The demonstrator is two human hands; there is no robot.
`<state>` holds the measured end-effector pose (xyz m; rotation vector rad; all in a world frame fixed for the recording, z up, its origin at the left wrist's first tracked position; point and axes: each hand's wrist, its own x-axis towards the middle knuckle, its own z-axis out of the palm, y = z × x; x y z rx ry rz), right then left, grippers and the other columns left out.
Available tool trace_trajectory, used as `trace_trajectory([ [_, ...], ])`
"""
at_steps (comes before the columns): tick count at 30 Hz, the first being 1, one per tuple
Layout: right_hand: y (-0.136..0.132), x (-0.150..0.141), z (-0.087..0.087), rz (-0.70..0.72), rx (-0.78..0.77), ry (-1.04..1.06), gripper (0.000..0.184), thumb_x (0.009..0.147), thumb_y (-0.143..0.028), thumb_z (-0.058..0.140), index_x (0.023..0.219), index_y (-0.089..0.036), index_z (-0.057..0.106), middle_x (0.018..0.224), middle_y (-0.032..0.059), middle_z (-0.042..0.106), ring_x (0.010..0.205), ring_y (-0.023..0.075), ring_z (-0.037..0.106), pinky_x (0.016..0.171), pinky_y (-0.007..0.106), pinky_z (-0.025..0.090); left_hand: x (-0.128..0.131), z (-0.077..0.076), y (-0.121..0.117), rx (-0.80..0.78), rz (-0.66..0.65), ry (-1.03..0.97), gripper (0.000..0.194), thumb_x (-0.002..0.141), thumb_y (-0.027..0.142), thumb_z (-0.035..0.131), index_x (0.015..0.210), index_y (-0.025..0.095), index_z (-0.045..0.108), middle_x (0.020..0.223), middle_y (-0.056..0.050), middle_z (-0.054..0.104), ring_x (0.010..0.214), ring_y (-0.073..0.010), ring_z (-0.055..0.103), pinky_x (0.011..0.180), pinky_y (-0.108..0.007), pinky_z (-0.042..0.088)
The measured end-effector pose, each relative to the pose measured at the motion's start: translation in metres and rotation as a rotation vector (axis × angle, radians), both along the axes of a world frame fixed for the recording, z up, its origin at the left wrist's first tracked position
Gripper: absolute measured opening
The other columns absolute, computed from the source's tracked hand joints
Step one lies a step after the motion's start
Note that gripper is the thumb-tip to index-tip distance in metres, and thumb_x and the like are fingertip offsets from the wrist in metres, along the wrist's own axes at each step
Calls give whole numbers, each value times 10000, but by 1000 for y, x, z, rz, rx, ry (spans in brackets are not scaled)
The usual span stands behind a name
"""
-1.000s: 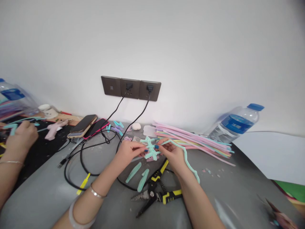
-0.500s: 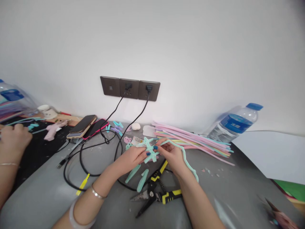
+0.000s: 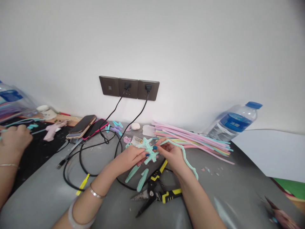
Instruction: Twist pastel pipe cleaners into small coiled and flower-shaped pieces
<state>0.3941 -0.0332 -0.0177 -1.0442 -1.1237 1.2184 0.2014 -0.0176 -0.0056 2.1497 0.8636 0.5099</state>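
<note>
Mint piece [image 3: 149, 148] held between left hand [image 3: 130, 157] and right hand [image 3: 173, 156].

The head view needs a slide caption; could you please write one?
Left hand and right hand hold a mint-green fuzzy figure, with open pliers lying nearby.

Soft, even indoor light; source out of frame. Pale wall [image 3: 190, 54] brightest low down, just beyond fingers [image 3: 140, 156], greyer higher up. Faint shadow on wall behind tilted bottle [image 3: 235, 122], right of fingers. Glare streaks grey tabletop [image 3: 240, 187], nearer camera, right of fingers. Wide-angle stretch smears second bottle [image 3: 10, 95], far left of fingers, and pointed tool [image 3: 273, 204], lower right. Fuzzy mint piece [image 3: 152, 156] between fingers slightly soft.
</note>
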Motion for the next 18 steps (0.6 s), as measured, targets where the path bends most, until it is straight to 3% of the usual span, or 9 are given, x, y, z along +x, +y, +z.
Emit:
trace_trajectory([
  [5,1,0,0,21,0,2,294,623,-424,802,705,-211,617,624,-14,606,586,161,603,512,267,496,0,2,-2,-14,-11,85,429,976,295,306,600,183,481,508,28,512,541,-131,511,629,-237,368],
  [11,1,-2,0,49,17,-16,256,641,-395,795,708,-215,625,598,-15,623,564,162,602,535,283,505,-2,5,-6,-193,-33,40,462,975,298,284,563,185,461,483,26,505,517,-127,501,583,-234,371],
  [16,3,-5,-5,-90,81,4,263,618,-373,806,711,-213,619,656,-6,633,594,169,620,567,293,524,8,-4,-4,-121,180,-176,338,940,316,377,674,165,521,620,16,542,595,-128,496,596,-244,379],
  [18,3,-6,-7,-128,128,-19,224,651,-346,788,730,-216,623,677,1,646,615,172,627,579,293,524,16,-12,-2,-235,228,-322,269,889,366,468,719,162,514,658,17,521,618,-134,513,574,-240,411],
])
